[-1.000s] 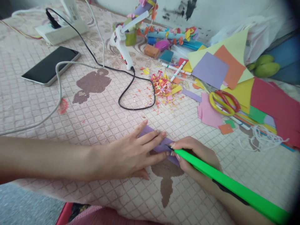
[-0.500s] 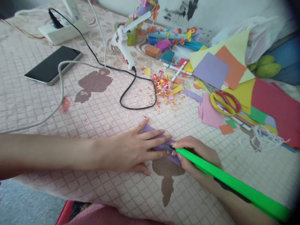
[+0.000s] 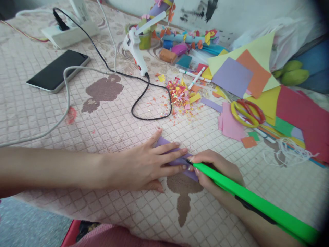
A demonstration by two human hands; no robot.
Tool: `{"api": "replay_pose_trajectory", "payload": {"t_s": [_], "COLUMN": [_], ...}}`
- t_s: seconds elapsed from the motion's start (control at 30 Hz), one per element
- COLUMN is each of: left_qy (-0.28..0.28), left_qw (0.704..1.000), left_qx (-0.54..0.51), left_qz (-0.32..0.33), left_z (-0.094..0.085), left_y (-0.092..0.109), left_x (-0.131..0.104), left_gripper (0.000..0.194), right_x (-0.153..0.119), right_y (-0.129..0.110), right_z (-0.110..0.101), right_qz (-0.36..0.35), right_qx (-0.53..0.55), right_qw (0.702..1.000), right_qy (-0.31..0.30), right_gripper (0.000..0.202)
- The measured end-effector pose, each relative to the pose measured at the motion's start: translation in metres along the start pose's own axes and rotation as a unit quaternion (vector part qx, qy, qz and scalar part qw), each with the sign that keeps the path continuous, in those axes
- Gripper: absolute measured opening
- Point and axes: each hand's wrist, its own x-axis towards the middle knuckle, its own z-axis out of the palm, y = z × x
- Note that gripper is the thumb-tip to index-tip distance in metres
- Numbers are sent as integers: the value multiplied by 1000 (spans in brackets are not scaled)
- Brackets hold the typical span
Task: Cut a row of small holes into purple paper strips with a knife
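My left hand (image 3: 151,163) lies flat with its fingers spread, pressing a strip of purple paper (image 3: 163,141) against the tablecloth. Much of the paper is hidden under those fingers. My right hand (image 3: 218,164) grips a long bright green utility knife (image 3: 244,193) with a black slider on its side. Its dark tip rests on the paper, close to the left fingertips. The knife's body slants down to the lower right, past my right wrist.
Beyond my hands are paper scraps (image 3: 180,94), a black cord and a white glue gun (image 3: 137,51). Yellow and red scissors (image 3: 245,113), coloured sheets (image 3: 232,77) and white string (image 3: 295,150) lie right. A phone (image 3: 59,70) and power strip (image 3: 66,36) sit left.
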Motion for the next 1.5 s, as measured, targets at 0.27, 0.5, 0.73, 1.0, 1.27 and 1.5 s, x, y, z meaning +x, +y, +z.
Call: {"api": "replay_pose_trajectory", "payload": {"t_s": [0.27,0.5,0.73,1.0,1.27,1.5], "left_qy": [-36,-52,-49,-20,-3,-28], "left_qw": [998,996,997,1000,1000,999], "left_qx": [-41,-66,-55,-20,0,-31], "left_qz": [3,9,-2,-2,-16,6], "left_z": [-8,-14,-14,-11,-3,-11], "left_y": [-5,-15,-9,-4,4,-9], "left_x": [0,0,-1,-1,-3,-2], "left_gripper": [67,62,63,67,74,64], "right_x": [2,1,0,0,4,3], "right_y": [1,4,3,1,6,7], "right_z": [0,1,-2,0,-1,-1], "right_qz": [-6,-22,-8,-3,-52,-42], "right_qx": [3,-1,8,5,1,9], "right_qw": [1000,1000,1000,1000,998,999], "right_qy": [-1,-8,-11,-8,-22,-19], "right_gripper": [22,24,21,21,24,24]}}
